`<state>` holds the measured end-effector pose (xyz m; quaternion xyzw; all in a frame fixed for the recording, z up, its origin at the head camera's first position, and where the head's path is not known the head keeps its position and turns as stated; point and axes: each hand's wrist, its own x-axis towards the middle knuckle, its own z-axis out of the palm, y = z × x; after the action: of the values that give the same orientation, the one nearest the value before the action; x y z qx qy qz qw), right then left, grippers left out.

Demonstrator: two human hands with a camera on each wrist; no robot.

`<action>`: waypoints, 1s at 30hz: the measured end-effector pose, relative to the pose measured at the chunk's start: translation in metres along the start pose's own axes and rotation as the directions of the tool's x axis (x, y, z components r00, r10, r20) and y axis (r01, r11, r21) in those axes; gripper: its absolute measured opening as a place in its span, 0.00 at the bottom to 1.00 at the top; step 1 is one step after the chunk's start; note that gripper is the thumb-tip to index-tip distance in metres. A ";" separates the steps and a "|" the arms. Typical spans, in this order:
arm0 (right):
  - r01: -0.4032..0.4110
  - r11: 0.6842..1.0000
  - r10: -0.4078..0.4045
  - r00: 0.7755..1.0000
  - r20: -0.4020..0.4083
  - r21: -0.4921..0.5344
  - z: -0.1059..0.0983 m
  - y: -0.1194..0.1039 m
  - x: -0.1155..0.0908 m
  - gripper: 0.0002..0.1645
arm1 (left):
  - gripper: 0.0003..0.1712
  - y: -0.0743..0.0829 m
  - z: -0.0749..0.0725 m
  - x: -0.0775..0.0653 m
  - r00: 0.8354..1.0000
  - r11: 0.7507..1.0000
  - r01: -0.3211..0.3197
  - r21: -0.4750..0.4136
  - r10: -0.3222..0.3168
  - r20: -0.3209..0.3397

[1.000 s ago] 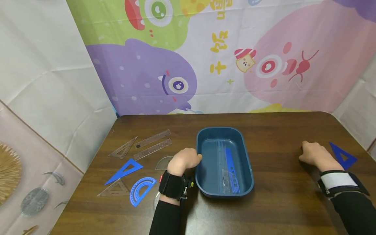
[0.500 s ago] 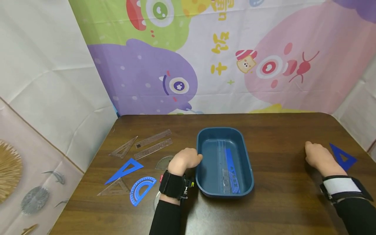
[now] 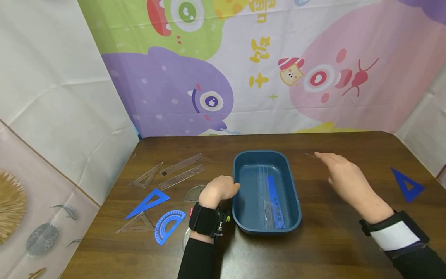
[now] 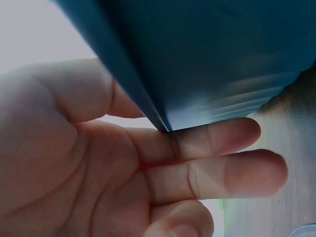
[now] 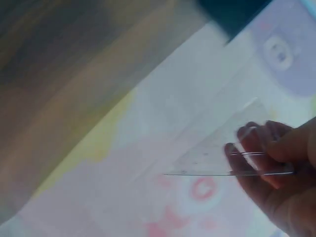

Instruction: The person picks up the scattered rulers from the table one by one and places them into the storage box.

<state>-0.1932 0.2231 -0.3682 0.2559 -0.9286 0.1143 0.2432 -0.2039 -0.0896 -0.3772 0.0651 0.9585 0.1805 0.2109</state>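
My left hand (image 3: 218, 189) holds the left rim of a dark blue plastic bin (image 3: 248, 197); the left wrist view shows fingers (image 4: 232, 170) along the bin's outer wall. Inside the bin lie a long clear ruler (image 3: 261, 193), a blue ruler (image 3: 273, 192) and a shorter clear ruler (image 3: 268, 220). My right hand (image 3: 348, 184) is raised to the right of the bin, pinching a clear set square (image 5: 207, 155) between thumb and fingers. That set square hardly shows in the head view.
Left of the bin lie two clear rulers (image 3: 181, 177), clear set squares (image 3: 146, 177), a blue set square (image 3: 149, 202), a blue protractor (image 3: 168, 227) and a clear protractor (image 3: 193, 193). Another blue set square (image 3: 407, 186) lies far right. A printed cloth (image 3: 258, 112) hangs behind the table.
My right hand has lifted from beside the blue set square on the right and moved left toward the bin, carrying the clear set square. My left hand has stayed on the rim.
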 end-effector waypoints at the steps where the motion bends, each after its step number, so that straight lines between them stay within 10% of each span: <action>1: 0.054 0.999 -0.054 0.998 -0.035 0.006 0.001 -0.009 0.002 0.42 | 0.19 0.000 0.000 0.000 1.000 1.000 0.000 -0.003 0.000 0.001; 7: 0.312 0.950 -0.310 0.945 -0.102 0.009 0.017 -0.049 0.007 0.38 | 0.18 0.000 0.000 -0.001 1.000 1.000 -0.003 -0.007 0.003 0.000; 15: 0.453 0.891 -0.451 0.889 -0.079 0.008 0.046 -0.072 0.001 0.22 | 0.19 -0.001 0.002 -0.002 1.000 1.000 0.000 -0.017 0.000 0.002; 30: 0.364 0.907 -0.416 0.848 0.327 0.211 0.054 -0.087 -0.005 0.20 | 0.19 -0.001 0.001 -0.001 1.000 1.000 0.003 -0.026 -0.002 0.009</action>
<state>-0.1646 0.1338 -0.4091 0.4725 -0.8754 0.0781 0.0661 -0.2025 -0.0905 -0.3777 0.0619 0.9552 0.1926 0.2161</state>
